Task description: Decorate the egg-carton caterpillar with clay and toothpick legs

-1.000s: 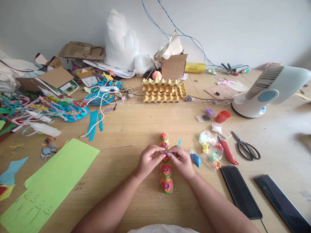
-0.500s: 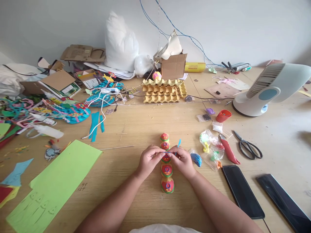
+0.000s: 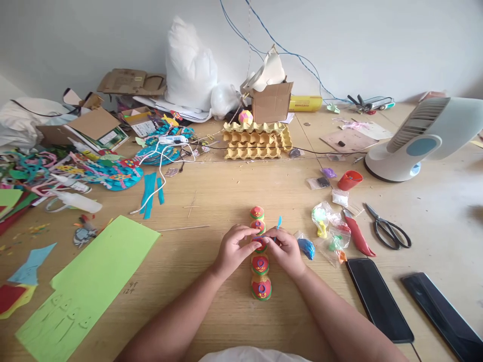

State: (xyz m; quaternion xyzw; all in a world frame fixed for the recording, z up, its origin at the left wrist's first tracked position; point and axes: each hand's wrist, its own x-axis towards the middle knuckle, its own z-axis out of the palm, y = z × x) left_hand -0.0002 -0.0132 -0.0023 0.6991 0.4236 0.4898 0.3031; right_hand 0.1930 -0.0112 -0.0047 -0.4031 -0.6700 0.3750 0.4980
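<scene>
A row of several decorated egg-carton domes [image 3: 261, 288], coloured red, green and yellow with blue rings, runs away from me. My left hand [image 3: 234, 250] is over its middle, thumb and forefinger apart, with nothing gripped. My right hand [image 3: 286, 253] faces it from the other side, fingers closed at the tips. From its pinch a thin blue strip of modelling clay [image 3: 258, 236] points left. A light-blue plastic modelling tool [image 3: 279, 221] sticks up from the same hand, its lower part hidden by the fingers. One dome under the hands is partly covered.
Right of my hands lie a bag of blue clay [image 3: 306, 248], bags of coloured clay [image 3: 332, 226], a red-handled knife [image 3: 358, 234], scissors [image 3: 388, 227] and a phone [image 3: 379, 299]. Left is green paper [image 3: 90, 281]. Behind stand egg cartons [image 3: 252, 146] and a white fan [image 3: 411, 141].
My left thumb and forefinger have parted and let go of the thin blue strip. My right hand still pinches it. The whole view has shifted slightly.
</scene>
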